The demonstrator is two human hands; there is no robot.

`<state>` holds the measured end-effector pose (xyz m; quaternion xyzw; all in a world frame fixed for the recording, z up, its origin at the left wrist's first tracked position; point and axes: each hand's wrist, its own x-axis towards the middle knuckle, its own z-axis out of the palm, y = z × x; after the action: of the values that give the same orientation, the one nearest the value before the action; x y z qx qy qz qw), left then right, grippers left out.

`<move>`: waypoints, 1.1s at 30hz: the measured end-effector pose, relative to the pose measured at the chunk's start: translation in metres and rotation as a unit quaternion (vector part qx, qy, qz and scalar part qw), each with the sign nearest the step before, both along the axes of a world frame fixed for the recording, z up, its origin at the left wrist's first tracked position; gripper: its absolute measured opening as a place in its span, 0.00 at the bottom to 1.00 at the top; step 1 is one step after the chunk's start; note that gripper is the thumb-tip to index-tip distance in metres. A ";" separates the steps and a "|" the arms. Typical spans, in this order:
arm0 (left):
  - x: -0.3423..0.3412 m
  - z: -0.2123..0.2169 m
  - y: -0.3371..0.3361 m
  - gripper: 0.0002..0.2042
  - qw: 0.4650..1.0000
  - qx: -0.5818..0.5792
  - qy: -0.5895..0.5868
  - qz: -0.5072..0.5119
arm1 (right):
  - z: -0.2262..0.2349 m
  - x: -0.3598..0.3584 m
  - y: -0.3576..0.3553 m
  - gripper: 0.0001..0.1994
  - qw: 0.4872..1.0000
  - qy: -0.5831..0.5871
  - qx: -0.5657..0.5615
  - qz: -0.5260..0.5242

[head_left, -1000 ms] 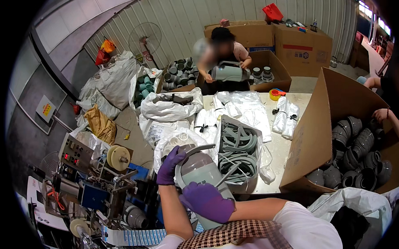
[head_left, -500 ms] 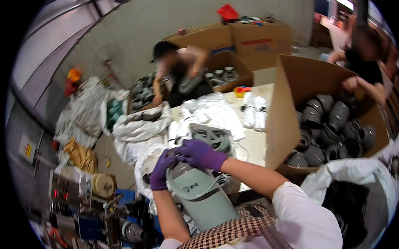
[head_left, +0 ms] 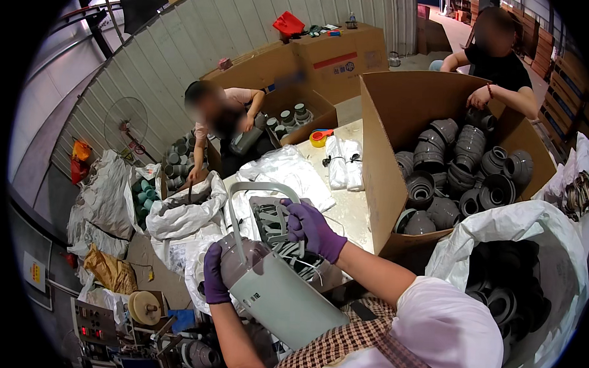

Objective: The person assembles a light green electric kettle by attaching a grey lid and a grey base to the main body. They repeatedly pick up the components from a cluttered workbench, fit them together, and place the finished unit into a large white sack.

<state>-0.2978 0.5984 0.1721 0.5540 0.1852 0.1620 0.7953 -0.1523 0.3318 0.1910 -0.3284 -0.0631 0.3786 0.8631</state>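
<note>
A pale grey-green vacuum jug [head_left: 284, 300] leans against my lap, its brownish-grey collar [head_left: 241, 255] tilted up and away from me. Its hoop-shaped carrying handle [head_left: 235, 211] stands raised over the top. My left hand [head_left: 215, 275] is closed round the left side of the collar, partly hidden behind it. Just right of the jug, my right hand [head_left: 313, 231] pinches a grey plastic handle piece [head_left: 277, 223] over a container of similar grey handle pieces [head_left: 267, 209]. Both hands wear purple gloves.
A cardboard box [head_left: 381, 154] of grey jug collars stands right, a person behind it. A white sack [head_left: 533, 225] of dark parts is near right. Another person sits far left by boxes. White plastic bags [head_left: 288, 167] lie on the table; a machine [head_left: 98, 323] stands lower left.
My right hand has left the jug's top and moved right to the grey pieces. The jug's carrying handle has swung from lying over the body to upright. The whole view has shifted.
</note>
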 end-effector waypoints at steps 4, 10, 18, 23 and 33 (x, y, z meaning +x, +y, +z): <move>0.003 0.016 -0.026 0.16 1.000 -0.023 -0.017 -0.010 | 0.003 -0.021 0.016 0.15 0.996 -0.042 0.023 -0.075; 0.008 0.009 -0.016 0.21 0.997 -0.009 -0.069 -0.045 | 0.007 -0.021 0.037 0.14 0.996 -0.073 -0.021 -0.047; -0.005 0.008 -0.004 0.22 0.995 -0.010 -0.092 -0.035 | 0.014 -0.019 0.056 0.12 0.994 -0.097 -0.054 -0.011; -0.019 -0.011 -0.006 0.17 0.997 -0.008 -0.023 0.072 | -0.001 -0.021 0.058 0.15 0.999 -0.014 -0.033 0.000; -0.055 0.052 -0.042 0.19 0.994 0.039 -0.097 -0.030 | 0.011 -0.042 0.066 0.14 0.885 -0.424 -0.182 -0.063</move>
<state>-0.3531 0.5561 0.2237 0.5713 0.0844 0.1983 0.7919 -0.1939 0.3981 0.2023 -0.6124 -0.3317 0.1526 0.7012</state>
